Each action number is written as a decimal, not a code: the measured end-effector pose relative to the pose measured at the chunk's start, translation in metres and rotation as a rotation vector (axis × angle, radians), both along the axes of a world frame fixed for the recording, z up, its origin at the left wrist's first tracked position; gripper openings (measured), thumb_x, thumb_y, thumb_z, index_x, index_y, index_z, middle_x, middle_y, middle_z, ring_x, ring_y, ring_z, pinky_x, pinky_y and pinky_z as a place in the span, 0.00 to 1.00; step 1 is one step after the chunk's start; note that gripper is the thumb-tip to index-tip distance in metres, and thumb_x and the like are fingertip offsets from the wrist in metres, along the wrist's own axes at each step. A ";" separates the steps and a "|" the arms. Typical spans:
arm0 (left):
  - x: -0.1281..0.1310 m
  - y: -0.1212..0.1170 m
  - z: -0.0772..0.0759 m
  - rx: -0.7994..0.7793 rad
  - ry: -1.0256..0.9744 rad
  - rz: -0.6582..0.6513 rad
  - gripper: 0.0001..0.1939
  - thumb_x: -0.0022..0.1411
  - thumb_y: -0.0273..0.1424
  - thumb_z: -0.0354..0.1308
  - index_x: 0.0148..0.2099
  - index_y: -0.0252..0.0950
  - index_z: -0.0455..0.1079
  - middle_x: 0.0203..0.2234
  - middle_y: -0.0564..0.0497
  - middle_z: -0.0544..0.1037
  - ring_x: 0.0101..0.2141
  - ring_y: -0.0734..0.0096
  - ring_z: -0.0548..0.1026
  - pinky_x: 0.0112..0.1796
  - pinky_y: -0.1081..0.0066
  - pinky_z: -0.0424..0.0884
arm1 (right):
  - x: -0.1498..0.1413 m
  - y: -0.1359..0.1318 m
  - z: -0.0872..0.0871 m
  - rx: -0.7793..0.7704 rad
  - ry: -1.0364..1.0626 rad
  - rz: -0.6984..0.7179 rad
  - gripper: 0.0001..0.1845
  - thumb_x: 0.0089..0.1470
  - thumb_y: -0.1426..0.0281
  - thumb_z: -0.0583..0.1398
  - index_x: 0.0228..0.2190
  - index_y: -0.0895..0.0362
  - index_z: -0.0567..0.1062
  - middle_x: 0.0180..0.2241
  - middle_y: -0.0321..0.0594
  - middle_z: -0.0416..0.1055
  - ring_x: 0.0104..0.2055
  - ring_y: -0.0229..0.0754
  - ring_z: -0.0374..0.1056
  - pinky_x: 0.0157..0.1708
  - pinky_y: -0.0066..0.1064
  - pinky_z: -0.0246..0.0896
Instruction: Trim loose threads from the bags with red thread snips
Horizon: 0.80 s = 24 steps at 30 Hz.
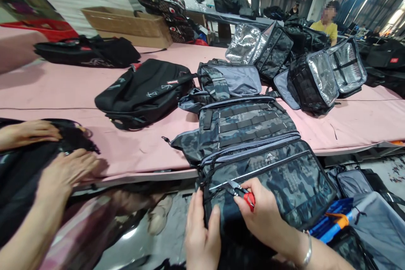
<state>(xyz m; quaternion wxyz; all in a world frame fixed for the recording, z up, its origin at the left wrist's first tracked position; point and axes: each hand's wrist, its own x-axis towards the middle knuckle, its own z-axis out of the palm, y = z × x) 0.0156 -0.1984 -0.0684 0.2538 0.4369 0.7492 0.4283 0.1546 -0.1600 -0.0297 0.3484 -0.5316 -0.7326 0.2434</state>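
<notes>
A dark camouflage backpack (pixel 272 177) with a MATEIN logo lies unzipped, its lower part hanging over the front edge of the pink table. My left hand (pixel 202 232) grips its left border, the fingers outside and the thumb on the front panel. In my right hand (pixel 261 211) is a small pair of pliers (pixel 249 201) with red handles. Their metal jaws point left, over the zipper line of the front pocket. Whether the jaws touch the zipper, I cannot tell.
At the left, another person's hands (pixel 68 166) work on a black bag (pixel 15 185). Black backpacks (pixel 142 93) and silver-lined camouflage bags (pixel 316 76) lie on the pink table (pixel 152 152). A cardboard box (pixel 126 25) stands behind. More bags (pixel 370 219) are at lower right.
</notes>
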 end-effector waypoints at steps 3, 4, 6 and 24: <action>0.002 0.000 0.004 -0.004 -0.004 0.015 0.34 0.59 0.45 0.45 0.61 0.28 0.53 0.60 0.41 0.56 0.60 0.57 0.52 0.59 0.60 0.47 | -0.001 -0.001 0.002 -0.011 0.002 -0.030 0.06 0.56 0.67 0.52 0.35 0.56 0.65 0.29 0.37 0.70 0.30 0.39 0.67 0.32 0.28 0.58; 0.003 0.000 0.005 -0.009 -0.005 0.020 0.34 0.58 0.45 0.45 0.61 0.28 0.53 0.60 0.41 0.56 0.60 0.57 0.52 0.59 0.61 0.47 | -0.001 -0.001 0.002 -0.014 0.000 -0.042 0.06 0.56 0.67 0.52 0.35 0.56 0.65 0.28 0.37 0.70 0.29 0.39 0.66 0.32 0.28 0.58; 0.005 0.000 0.009 -0.026 -0.010 0.035 0.34 0.58 0.46 0.45 0.61 0.28 0.53 0.60 0.41 0.56 0.59 0.58 0.53 0.59 0.62 0.48 | 0.000 -0.002 0.002 -0.016 -0.005 -0.070 0.06 0.56 0.67 0.52 0.35 0.55 0.65 0.28 0.36 0.69 0.28 0.39 0.65 0.31 0.28 0.57; 0.013 0.003 0.020 -0.082 -0.017 0.085 0.37 0.56 0.48 0.45 0.60 0.28 0.54 0.59 0.40 0.57 0.59 0.58 0.54 0.58 0.61 0.48 | 0.015 -0.003 -0.009 0.058 -0.060 -0.231 0.05 0.55 0.68 0.53 0.35 0.55 0.66 0.28 0.37 0.69 0.28 0.40 0.66 0.31 0.29 0.59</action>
